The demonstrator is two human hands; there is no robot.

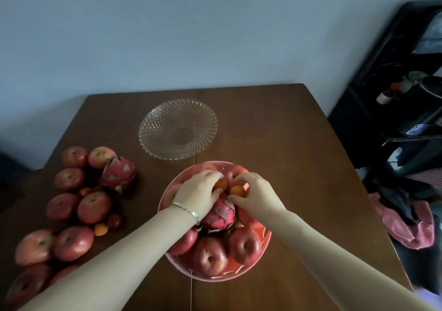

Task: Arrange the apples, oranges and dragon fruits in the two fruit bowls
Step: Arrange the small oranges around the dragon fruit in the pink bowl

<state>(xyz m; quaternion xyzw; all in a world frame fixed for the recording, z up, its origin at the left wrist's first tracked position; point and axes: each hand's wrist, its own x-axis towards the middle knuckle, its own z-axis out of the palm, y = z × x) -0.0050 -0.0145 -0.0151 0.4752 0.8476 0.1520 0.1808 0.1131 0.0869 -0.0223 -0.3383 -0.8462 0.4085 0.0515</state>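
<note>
Both over the red bowl (pixel 259 258): left hand (pixel 197 192) gripping one orange (pixel 220 184), right hand (pixel 257 194) pinching another orange (pixel 237 191), above the dragon fruit (pixel 218 215). Glass bowl (pixel 178 129) bare behind.

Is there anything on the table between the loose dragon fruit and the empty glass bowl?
Nothing visible. The loose dragon fruit lies left of the glass bowl, and only bare table shows between them. The apples sit left of and nearer than it, off that path.
</note>
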